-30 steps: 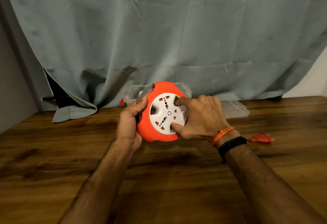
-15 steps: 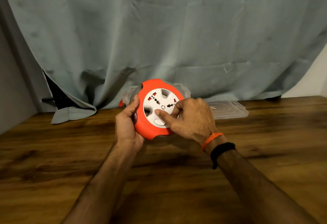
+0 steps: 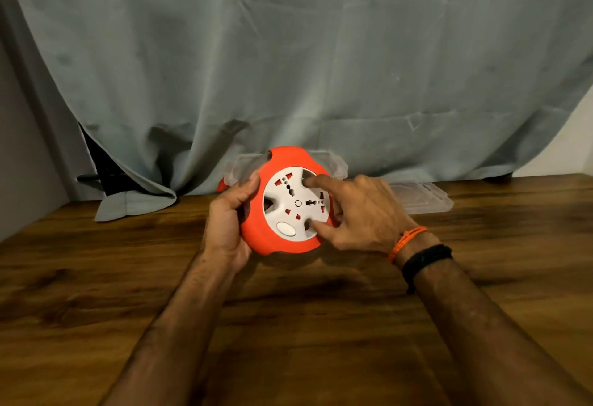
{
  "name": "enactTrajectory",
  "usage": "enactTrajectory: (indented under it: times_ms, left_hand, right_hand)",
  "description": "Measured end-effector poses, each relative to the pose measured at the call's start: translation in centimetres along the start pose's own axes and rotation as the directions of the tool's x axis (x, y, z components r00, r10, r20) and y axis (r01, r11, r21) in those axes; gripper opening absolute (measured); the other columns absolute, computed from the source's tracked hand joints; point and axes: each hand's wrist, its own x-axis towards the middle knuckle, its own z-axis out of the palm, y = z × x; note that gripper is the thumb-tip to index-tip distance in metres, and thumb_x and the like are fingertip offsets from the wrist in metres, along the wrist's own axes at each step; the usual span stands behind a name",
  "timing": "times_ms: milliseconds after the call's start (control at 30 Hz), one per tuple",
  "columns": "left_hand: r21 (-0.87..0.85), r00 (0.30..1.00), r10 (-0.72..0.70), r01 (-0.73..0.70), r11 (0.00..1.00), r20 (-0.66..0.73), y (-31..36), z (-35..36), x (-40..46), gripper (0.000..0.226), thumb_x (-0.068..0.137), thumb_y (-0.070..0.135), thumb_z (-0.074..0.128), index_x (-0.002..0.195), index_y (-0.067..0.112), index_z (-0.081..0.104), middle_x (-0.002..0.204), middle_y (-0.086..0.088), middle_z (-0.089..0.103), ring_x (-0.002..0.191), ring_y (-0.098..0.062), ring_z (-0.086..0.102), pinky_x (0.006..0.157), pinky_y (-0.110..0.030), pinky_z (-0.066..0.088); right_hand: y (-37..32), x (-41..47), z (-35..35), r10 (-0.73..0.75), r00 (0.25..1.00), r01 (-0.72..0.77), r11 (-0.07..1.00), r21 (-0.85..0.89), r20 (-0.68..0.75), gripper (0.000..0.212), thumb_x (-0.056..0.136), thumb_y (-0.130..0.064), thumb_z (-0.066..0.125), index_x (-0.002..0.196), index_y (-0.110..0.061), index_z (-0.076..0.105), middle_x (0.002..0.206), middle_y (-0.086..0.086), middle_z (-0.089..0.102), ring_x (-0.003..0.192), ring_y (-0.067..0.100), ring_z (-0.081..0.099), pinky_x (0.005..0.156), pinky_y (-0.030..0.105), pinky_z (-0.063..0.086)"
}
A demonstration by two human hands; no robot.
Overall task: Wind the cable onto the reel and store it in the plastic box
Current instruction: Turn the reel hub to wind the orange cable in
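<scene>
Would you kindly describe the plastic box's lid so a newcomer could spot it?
Find the grey curtain hanging to the wooden table. At its hem, right of the orange reel, lies the lid: flat and clear, unlike the taller clear box behind the reel.

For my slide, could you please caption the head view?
Left hand grips round orange-and-white plastic cable reel; right hand fingers its white dial.

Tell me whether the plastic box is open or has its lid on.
Open: the box stands behind the reel, and its clear lid lies flat on the table beside it.
</scene>
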Motion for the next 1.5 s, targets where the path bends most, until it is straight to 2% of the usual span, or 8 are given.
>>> enactTrajectory:
  times_ms: [333,667,800,900,1000,1100,1333,1500]
  left_hand:
    - [0.081,0.998,0.046,-0.05,0.995,0.049,-0.4,0.4,0.0,0.043,0.078,0.021,0.061,0.119,0.007,0.068,0.113,-0.019,0.072,0.107,-0.038,0.066,0.095,-0.057,0.051]
    - [-0.051,0.992,0.097,-0.101,0.994,-0.085,-1.3,0.6,0.3,0.052,0.069,0.024,0.069,0.117,0.003,0.068,0.116,-0.022,0.07,0.112,-0.041,0.065,0.1,-0.063,0.045]
    - [-0.05,0.992,0.107,-0.11,0.993,-0.068,-1.2,0.5,0.5,0.04,0.07,0.023,0.068,0.107,0.009,0.072,0.111,-0.019,0.072,0.111,-0.039,0.065,0.1,-0.06,0.046]
    - [-0.085,0.995,0.066,-0.072,0.994,-0.078,-0.8,0.3,0.6,0.056,0.074,0.025,0.067,0.126,0.005,0.064,0.123,-0.022,0.067,0.117,-0.04,0.062,0.1,-0.06,0.047]
    - [-0.154,0.997,-0.014,0.003,0.988,-0.071,-0.4,-0.1,0.6,0.036,0.091,0.025,0.056,0.116,0.003,0.069,0.11,-0.02,0.073,0.099,-0.036,0.071,0.08,-0.055,0.058]
    - [-0.178,0.998,-0.041,0.031,0.983,-0.052,-0.1,-0.3,0.6,0.036,0.098,0.026,0.049,0.097,0.003,0.076,0.096,-0.019,0.076,0.084,-0.034,0.075,0.066,-0.052,0.061]
    - [-0.118,0.995,-0.015,0.004,0.993,-0.095,-0.2,0.3,0.1,0.045,0.093,0.025,0.054,0.131,0.002,0.06,0.121,-0.021,0.068,0.111,-0.038,0.066,0.091,-0.055,0.054]
    - [-0.098,0.989,0.077,-0.089,0.991,-0.122,-1.0,0.8,0.2,0.051,0.082,0.021,0.063,0.13,0.005,0.062,0.127,-0.021,0.065,0.118,-0.04,0.061,0.103,-0.06,0.044]
  right_hand:
    - [-0.1,-0.4,0.5,0.047,0.995,-0.062,0.983,-0.174,-0.089,0.062,0.059,-0.063,0.059,0.113,-0.032,0.065,0.072,0.007,0.069,0.072,0.032,0.066,0.063,0.03,0.035]
    - [-3.0,0.2,1.9,0.531,0.847,-0.525,0.839,0.147,-0.005,0.049,0.048,-0.064,0.068,0.065,-0.018,0.058,0.075,-0.002,0.066,0.077,0.024,0.062,0.064,0.027,0.042]
    - [-3.1,0.1,2.3,0.46,0.887,-0.455,0.885,0.099,-0.037,0.046,0.057,-0.064,0.064,0.065,-0.02,0.056,0.069,-0.002,0.063,0.072,0.022,0.062,0.06,0.027,0.043]
    - [-3.1,0.1,2.2,0.383,0.923,-0.379,0.921,0.09,-0.029,0.049,0.061,-0.07,0.06,0.07,-0.021,0.058,0.07,0.0,0.066,0.072,0.024,0.064,0.06,0.028,0.046]
    - [-2.5,0.2,1.1,0.383,0.924,-0.372,0.893,0.254,0.004,0.058,0.063,-0.069,0.064,0.097,-0.023,0.07,0.068,-0.004,0.068,0.074,0.019,0.066,0.07,0.031,0.052]
    - [-1.7,0.4,0.6,0.401,0.916,-0.369,0.839,0.401,0.005,0.044,0.066,-0.06,0.072,0.094,-0.026,0.071,0.048,-0.01,0.055,0.055,0.007,0.058,0.066,0.03,0.054]
    - [-2.1,0.0,0.2,0.265,0.964,-0.262,0.963,0.069,-0.037,0.065,0.063,-0.073,0.055,0.105,-0.026,0.07,0.079,-0.002,0.072,0.082,0.022,0.068,0.072,0.031,0.048]
    - [-2.7,0.0,1.1,0.242,0.969,-0.246,0.965,-0.089,-0.052,0.066,0.066,-0.077,0.048,0.096,-0.022,0.069,0.086,0.007,0.069,0.085,0.03,0.065,0.066,0.032,0.04]
